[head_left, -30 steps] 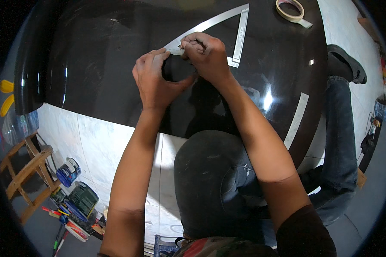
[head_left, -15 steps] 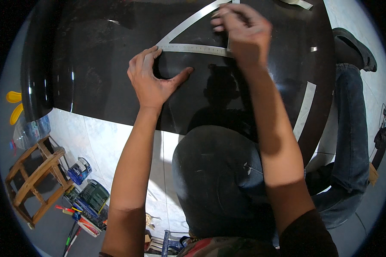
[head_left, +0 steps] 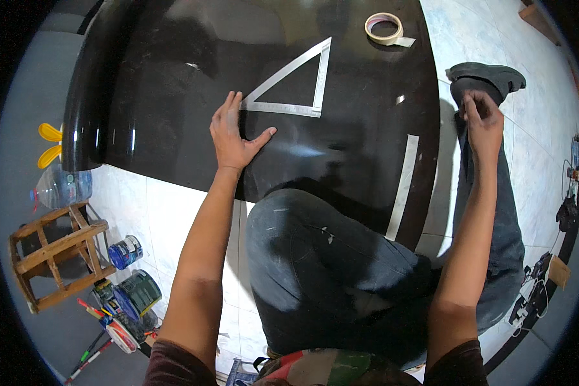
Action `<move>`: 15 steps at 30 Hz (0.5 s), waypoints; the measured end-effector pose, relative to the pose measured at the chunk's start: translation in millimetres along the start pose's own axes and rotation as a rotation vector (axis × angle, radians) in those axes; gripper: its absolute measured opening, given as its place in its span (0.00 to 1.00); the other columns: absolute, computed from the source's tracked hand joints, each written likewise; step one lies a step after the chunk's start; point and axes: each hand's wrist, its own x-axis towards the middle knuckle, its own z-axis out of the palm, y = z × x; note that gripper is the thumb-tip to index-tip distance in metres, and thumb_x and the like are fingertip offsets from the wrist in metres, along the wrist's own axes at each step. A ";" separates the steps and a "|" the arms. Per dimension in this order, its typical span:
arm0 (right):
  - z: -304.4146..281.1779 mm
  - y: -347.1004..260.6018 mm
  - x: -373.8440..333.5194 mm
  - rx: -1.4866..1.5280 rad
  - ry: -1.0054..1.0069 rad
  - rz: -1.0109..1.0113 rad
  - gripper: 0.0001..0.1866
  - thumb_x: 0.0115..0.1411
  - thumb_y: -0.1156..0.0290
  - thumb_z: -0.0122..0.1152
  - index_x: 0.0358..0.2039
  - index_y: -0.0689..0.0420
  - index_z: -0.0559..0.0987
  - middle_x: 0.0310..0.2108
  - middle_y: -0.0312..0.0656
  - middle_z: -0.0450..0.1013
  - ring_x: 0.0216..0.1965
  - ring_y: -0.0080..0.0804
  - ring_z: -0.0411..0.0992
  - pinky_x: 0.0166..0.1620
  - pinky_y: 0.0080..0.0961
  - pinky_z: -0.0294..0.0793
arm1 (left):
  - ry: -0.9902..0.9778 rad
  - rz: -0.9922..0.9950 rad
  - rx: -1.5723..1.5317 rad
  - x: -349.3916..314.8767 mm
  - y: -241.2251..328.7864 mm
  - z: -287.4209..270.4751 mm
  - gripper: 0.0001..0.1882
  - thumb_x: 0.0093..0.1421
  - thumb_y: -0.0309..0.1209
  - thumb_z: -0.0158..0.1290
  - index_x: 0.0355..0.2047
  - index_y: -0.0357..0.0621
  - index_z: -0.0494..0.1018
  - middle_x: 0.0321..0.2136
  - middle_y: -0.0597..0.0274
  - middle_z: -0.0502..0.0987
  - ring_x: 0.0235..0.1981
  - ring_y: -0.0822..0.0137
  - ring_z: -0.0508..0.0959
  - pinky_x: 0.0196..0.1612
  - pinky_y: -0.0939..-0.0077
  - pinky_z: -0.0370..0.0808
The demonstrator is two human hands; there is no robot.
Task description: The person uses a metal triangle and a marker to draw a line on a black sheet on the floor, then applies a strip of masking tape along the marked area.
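My left hand (head_left: pixel 232 138) rests on a glossy black curved panel (head_left: pixel 347 148), fingers stretched and thumb spread. Its fingertips are at the left corner of a metal triangle ruler (head_left: pixel 280 109), which lies flat on the panel with graduation marks along its near side. Off the panel's right edge, above my lower leg and shoe, hovers my right hand (head_left: pixel 484 122). Its thumb and fingers are pinched together; whatever they may hold is too small or hidden to make out.
A roll of masking tape (head_left: pixel 370 31) lies at the panel's far right, and a pale strip (head_left: pixel 403 183) runs along its near right. My bent knee (head_left: pixel 289 225) adjoins the near edge. Left on the floor are a wooden frame (head_left: pixel 42 260), paint cans (head_left: pixel 126 252) and a plastic bottle (head_left: pixel 64 186).
My right hand has moved from above the triangle ruler to the right, past the panel's edge. My left hand stays at the ruler's corner. The head view has shifted, bringing the whole tape roll into sight.
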 end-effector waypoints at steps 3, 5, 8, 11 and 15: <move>-26.5 25.1 -14.0 -0.035 -0.052 0.104 0.09 0.73 0.69 0.66 0.41 0.63 0.86 0.31 0.34 0.79 0.32 0.19 0.74 0.40 0.20 0.73 | -0.125 0.062 0.095 -2.1 -6.0 -1.0 0.53 0.55 0.62 0.71 0.75 0.53 0.69 0.73 0.51 0.71 0.74 0.44 0.66 0.76 0.45 0.57; -31.7 39.3 -20.0 0.080 -0.009 0.158 0.08 0.73 0.71 0.65 0.42 0.63 0.86 0.33 0.34 0.81 0.34 0.20 0.75 0.41 0.20 0.74 | -0.187 0.076 0.213 -0.5 -8.3 -0.8 0.46 0.60 0.63 0.66 0.74 0.54 0.72 0.74 0.54 0.71 0.74 0.45 0.66 0.78 0.41 0.51; -25.6 50.1 -24.5 0.100 -0.032 0.151 0.07 0.71 0.73 0.66 0.42 0.63 0.86 0.32 0.34 0.81 0.33 0.20 0.76 0.40 0.21 0.74 | -0.245 0.063 0.352 3.3 2.2 -4.9 0.42 0.64 0.61 0.64 0.73 0.56 0.74 0.74 0.58 0.71 0.75 0.47 0.66 0.80 0.36 0.46; -16.6 49.6 -26.9 0.026 -0.046 0.061 0.07 0.70 0.73 0.66 0.40 0.64 0.86 0.29 0.36 0.79 0.32 0.20 0.74 0.39 0.22 0.74 | -0.261 0.058 0.401 6.3 -3.5 -10.6 0.41 0.66 0.62 0.62 0.72 0.55 0.74 0.73 0.59 0.73 0.75 0.48 0.68 0.80 0.35 0.46; -10.3 50.4 -29.3 0.036 -0.088 0.064 0.07 0.70 0.73 0.66 0.40 0.65 0.85 0.28 0.36 0.79 0.31 0.20 0.74 0.39 0.22 0.74 | -0.244 -0.058 0.480 3.8 -33.4 -22.6 0.42 0.67 0.66 0.58 0.70 0.49 0.76 0.71 0.54 0.75 0.73 0.45 0.69 0.79 0.33 0.45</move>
